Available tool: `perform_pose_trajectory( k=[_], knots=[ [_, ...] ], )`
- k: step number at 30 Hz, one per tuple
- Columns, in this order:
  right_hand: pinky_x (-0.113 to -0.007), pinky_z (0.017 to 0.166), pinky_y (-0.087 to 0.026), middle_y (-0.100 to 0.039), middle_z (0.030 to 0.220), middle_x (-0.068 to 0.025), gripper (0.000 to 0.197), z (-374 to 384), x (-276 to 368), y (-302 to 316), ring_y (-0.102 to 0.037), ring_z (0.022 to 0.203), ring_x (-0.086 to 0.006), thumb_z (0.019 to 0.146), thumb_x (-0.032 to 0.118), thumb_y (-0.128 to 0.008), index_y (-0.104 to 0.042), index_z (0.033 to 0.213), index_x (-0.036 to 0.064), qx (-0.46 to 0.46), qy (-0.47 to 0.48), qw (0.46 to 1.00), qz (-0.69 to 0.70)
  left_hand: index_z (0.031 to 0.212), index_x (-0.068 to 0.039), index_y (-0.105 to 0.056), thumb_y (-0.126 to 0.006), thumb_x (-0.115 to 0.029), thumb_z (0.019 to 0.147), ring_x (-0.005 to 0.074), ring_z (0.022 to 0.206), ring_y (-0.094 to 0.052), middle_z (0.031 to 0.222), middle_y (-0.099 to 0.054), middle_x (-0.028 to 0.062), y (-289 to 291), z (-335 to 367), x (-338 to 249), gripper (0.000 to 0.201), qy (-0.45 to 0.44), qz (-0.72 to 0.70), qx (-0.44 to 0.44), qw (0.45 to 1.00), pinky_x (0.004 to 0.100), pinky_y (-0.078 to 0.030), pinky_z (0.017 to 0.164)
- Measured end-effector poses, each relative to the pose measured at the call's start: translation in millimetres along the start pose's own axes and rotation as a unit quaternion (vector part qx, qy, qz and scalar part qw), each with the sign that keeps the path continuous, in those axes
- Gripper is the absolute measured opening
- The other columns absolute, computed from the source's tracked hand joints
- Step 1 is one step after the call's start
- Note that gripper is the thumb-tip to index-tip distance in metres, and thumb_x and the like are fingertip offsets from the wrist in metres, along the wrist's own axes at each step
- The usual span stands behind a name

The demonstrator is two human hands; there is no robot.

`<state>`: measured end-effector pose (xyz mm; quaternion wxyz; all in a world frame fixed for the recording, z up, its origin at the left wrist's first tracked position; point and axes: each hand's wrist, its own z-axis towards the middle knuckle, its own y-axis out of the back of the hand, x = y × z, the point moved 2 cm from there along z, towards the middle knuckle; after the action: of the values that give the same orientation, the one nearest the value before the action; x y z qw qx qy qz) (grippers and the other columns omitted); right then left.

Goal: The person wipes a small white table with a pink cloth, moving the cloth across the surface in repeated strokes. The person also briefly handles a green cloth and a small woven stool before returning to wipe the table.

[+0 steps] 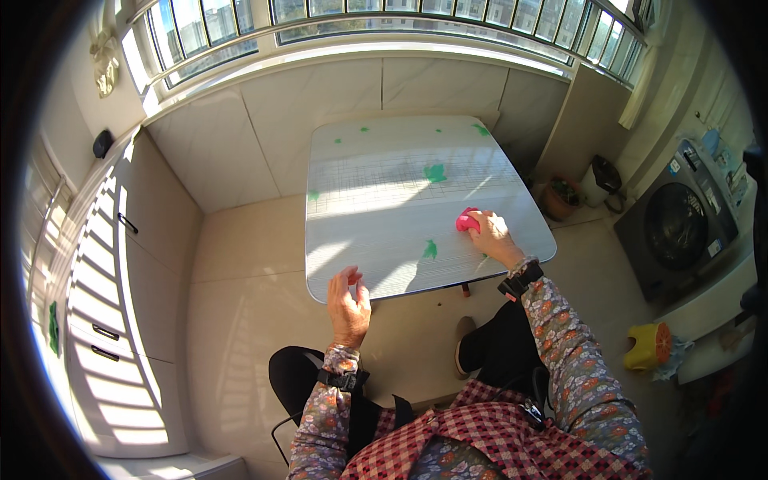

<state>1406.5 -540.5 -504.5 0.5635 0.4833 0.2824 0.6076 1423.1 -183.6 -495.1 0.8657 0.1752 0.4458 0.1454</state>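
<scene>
My right hand (494,240) is closed round a bright pink, crumpled cloth (467,221), pressed to the right part of a low light-grey table (376,240). Its fingers cover much of the cloth. Over the table's front left corner is my left hand (348,308), holding nothing, with its fingers loosely bent and the thumb apart. Several green patches mark the tabletop: a large one (434,173) near the middle, another (430,250) between my hands, and smaller ones toward the far edge. Part of a green patch shows just under my right wrist.
Cabinets (152,264) with dark handles line the left side. Beyond the table runs a tiled wall (320,104) below a railed window. A plant pot (562,198), a dark washing machine (676,216) and a yellow container (646,346) stand to the right. My legs are below the table's front edge.
</scene>
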Motion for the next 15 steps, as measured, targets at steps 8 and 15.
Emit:
perform_pose_trajectory(
  k=[8,15],
  knots=[
    [-0.048,0.087,-0.049,-0.056,0.117,-0.018,0.036,-18.7,255.6,-48.3,-0.055,0.107,-0.0391,0.081,0.017,-0.064,-0.059,0.115,0.0105,0.086,0.251,0.961,0.077,0.109,-0.004,-0.06,-0.056,0.001,0.087,0.029,0.086,-0.056,0.091,-0.058,0.0106,16.5,7.1,5.0,0.023,0.012,0.067,-0.101,0.993,0.0413,-0.047,0.08],
    [-0.045,0.087,-0.051,-0.059,0.116,-0.0142,0.043,11.6,192.0,-46.9,-0.059,0.102,-0.0378,0.079,0.009,-0.063,-0.057,0.122,0.0143,0.065,0.21,0.971,0.091,0.112,-0.004,-0.059,-0.058,0.001,0.088,0.0232,0.091,-0.059,0.097,-0.062,0.0086,25.9,6.2,7.9,0.025,0.028,0.025,-0.12,0.992,0.0358,-0.047,0.083]
  ],
)
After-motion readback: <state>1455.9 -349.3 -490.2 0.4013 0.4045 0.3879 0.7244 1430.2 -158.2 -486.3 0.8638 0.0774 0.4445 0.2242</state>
